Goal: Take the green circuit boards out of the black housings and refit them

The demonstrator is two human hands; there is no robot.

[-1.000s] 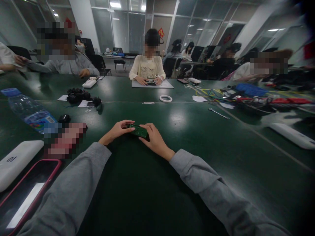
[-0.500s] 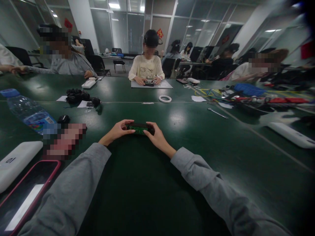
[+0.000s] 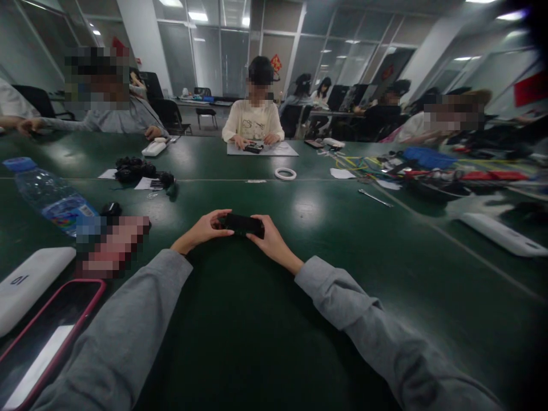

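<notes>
Lying crosswise between two hands, one black device (image 3: 245, 225) ran its long axis left to right, the right end slightly nearer; the dim view made it hard to judge whether it touched the green tabletop (image 3: 257, 319). Each grip was narrow and held an end, the left hand (image 3: 209, 228) at the left, the right hand (image 3: 273, 241) at the right, neither clearly closer. Counted around them were one bottle (image 3: 53, 191), one pink-rimmed phone (image 3: 47, 337) and one white slab (image 3: 32, 288) to the left, one white ring (image 3: 278, 173) far, one wrench (image 3: 375, 197) far right.
</notes>
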